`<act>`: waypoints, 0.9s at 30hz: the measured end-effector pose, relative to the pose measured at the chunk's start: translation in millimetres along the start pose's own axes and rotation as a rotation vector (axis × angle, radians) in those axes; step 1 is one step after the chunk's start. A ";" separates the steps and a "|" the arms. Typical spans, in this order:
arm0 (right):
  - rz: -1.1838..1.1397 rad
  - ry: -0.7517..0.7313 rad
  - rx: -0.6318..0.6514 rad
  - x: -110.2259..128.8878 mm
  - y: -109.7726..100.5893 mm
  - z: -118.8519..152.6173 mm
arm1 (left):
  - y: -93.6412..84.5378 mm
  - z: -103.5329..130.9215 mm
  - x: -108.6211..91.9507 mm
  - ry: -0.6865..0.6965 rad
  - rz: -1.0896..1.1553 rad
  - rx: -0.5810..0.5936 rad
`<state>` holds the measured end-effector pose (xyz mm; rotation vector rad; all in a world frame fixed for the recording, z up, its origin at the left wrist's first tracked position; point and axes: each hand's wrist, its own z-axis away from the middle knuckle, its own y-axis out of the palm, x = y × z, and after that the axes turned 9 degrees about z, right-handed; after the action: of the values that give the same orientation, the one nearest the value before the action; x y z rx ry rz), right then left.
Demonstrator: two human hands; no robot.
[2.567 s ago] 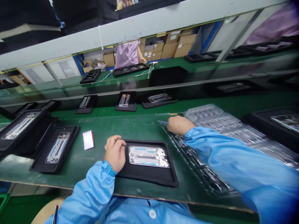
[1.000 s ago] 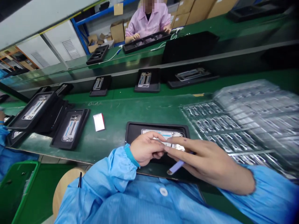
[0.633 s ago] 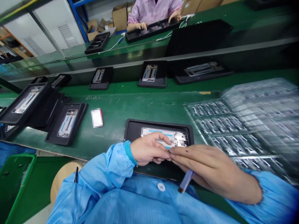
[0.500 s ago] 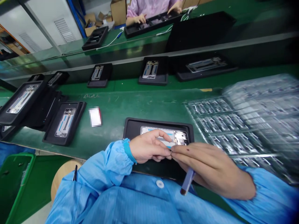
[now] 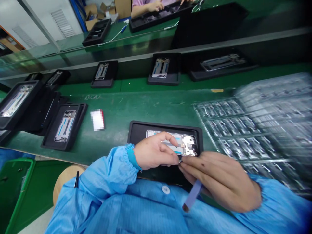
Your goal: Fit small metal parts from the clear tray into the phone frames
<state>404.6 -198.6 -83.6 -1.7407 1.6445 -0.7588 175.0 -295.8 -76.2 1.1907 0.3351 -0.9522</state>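
A phone frame (image 5: 188, 142) with blue strips lies in a black foam tray (image 5: 165, 125) in front of me. My left hand (image 5: 156, 151) is over its near left part, thumb and fingertips pinched on something too small to make out. My right hand (image 5: 219, 180) meets it at the tray's near edge, fingers pressed together. A purple tool (image 5: 193, 195) with a dark end sticks out below the right palm, held in that hand. Between the fingertips a tiny pale bit shows.
Clear plastic trays of small parts (image 5: 240, 126) lie at the right. More black trays with phone frames (image 5: 64, 126) stand left and on the green strip behind. Across the bench, a person's hands (image 5: 156, 6) work over a long black tray.
The view has shifted slightly. The right hand's fingertips have parted a little from the left's, and the purple tool's dark end has swung left and down.
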 end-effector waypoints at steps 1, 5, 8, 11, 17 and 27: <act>-0.005 -0.011 0.010 -0.7 -0.1 1.2 | 0.0 0.3 -0.2 -0.016 0.000 0.019; -0.022 -0.069 0.058 -4.0 -1.8 5.3 | -0.6 1.6 0.1 -0.063 0.009 0.075; -0.009 -0.076 0.054 -2.1 -6.5 6.5 | -1.5 2.4 2.9 -0.081 -0.013 0.090; 0.017 -0.050 0.118 -2.0 -13.4 7.9 | -4.0 2.4 4.3 -0.015 -0.175 0.026; 0.230 0.012 0.185 -39.3 -5.9 3.3 | -28.1 -7.9 -6.6 0.497 -1.155 -0.352; 0.164 0.173 0.305 -66.3 51.2 13.5 | -58.6 -6.3 5.8 0.417 -1.514 -0.127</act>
<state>378.0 -133.4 -131.0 -1.3424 1.6588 -1.0446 134.7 -296.1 -119.6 0.8772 1.7508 -1.8824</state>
